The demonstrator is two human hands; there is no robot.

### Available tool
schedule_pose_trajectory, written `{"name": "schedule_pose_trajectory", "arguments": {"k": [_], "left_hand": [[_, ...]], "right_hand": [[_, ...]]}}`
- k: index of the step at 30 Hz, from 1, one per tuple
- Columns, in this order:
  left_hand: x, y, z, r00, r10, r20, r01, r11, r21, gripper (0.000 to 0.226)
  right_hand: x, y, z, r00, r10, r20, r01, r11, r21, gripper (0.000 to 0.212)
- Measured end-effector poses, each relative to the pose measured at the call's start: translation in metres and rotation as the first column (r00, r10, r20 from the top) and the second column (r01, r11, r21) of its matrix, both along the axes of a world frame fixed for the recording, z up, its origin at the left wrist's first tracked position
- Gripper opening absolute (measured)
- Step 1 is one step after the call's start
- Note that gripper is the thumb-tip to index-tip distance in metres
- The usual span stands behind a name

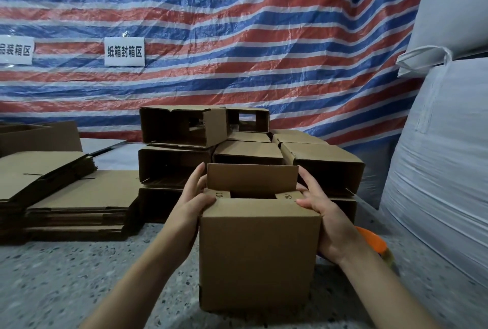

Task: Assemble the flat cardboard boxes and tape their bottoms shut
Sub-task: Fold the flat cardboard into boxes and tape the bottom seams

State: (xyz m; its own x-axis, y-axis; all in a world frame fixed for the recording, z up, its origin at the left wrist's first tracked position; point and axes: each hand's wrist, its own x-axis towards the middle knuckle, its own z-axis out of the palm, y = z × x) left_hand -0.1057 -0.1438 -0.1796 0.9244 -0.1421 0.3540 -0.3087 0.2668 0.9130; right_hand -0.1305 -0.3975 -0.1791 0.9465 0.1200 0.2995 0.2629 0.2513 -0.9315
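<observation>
- Plastic sheet with red, white and blue stripes [237, 25] hangs as the back wall, with two white paper signs [124, 51] stuck on it, most likely to name the work spots.
- Big white woven sacks [443, 143] stand piled on the right side.
- The grey speckled floor [66, 276] is the work place.
- Brown cardboard boxes already folded open [182, 128] sit stacked behind, out of the way.
- Flat brown cardboard sheets [45, 170] wait in piles on the left, close enough to reach.
- The brown cardboard box being made [257, 257] stands on the floor in the middle, bottom end up. Its two small flaps are folded in and the far flap stands up.
- The left hand [191, 202] and the right hand [323, 215] each hold a side near the top, fingers curled over the edge and pressing the small flaps down so they stay flat.
- An orange tape holder [372, 242] peeks out just behind the right wrist, ready for taping.
</observation>
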Motion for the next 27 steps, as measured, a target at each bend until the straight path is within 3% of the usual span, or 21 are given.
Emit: {"name": "schedule_pose_trajectory", "arguments": {"k": [6, 9, 12, 16, 19, 21, 23, 25, 27], "left_hand": [[-0.003, -0.002, -0.011, 0.995, 0.091, 0.033, -0.090, 0.995, -0.040, 0.026], [-0.003, -0.008, -0.014, 0.992, 0.129, -0.013, -0.130, 0.988, -0.084, 0.028], [-0.005, -0.007, -0.013, 0.982, 0.187, 0.017, -0.186, 0.981, -0.051, 0.023], [-0.008, 0.006, 0.003, 0.976, 0.192, 0.104, -0.211, 0.950, 0.231, 0.005], [-0.012, 0.015, 0.033, 0.962, 0.186, 0.198, -0.268, 0.765, 0.585, 0.005], [-0.019, 0.007, 0.053, 0.907, 0.149, 0.394, -0.413, 0.496, 0.764, 0.008], [-0.025, -0.014, 0.062, 0.820, -0.030, 0.571, -0.546, 0.255, 0.798, 0.037], [-0.030, -0.036, 0.060, 0.815, -0.237, 0.529, -0.510, 0.141, 0.849, 0.068], [-0.031, -0.051, 0.050, 0.831, -0.321, 0.454, -0.463, 0.053, 0.885, 0.077]], "right_hand": [[-0.003, 0.003, -0.009, 0.999, -0.050, -0.016, 0.052, 0.993, 0.104, 0.025], [-0.004, 0.005, -0.015, 0.993, -0.117, -0.016, 0.118, 0.986, 0.122, 0.026], [-0.004, 0.006, -0.015, 0.993, -0.118, -0.010, 0.118, 0.988, 0.103, 0.043], [-0.004, 0.007, -0.016, 0.993, -0.113, -0.018, 0.114, 0.989, 0.091, 0.037], [-0.004, 0.006, -0.015, 0.992, -0.128, -0.018, 0.129, 0.989, 0.077, 0.032], [-0.005, 0.007, -0.013, 0.991, -0.130, -0.017, 0.131, 0.989, 0.074, 0.033], [-0.006, 0.009, -0.011, 0.990, -0.141, -0.014, 0.142, 0.987, 0.070, 0.037], [-0.008, 0.009, -0.011, 0.990, -0.142, -0.012, 0.142, 0.987, 0.073, 0.030], [-0.010, 0.010, -0.010, 0.990, -0.141, -0.007, 0.141, 0.988, 0.066, 0.019]]}}
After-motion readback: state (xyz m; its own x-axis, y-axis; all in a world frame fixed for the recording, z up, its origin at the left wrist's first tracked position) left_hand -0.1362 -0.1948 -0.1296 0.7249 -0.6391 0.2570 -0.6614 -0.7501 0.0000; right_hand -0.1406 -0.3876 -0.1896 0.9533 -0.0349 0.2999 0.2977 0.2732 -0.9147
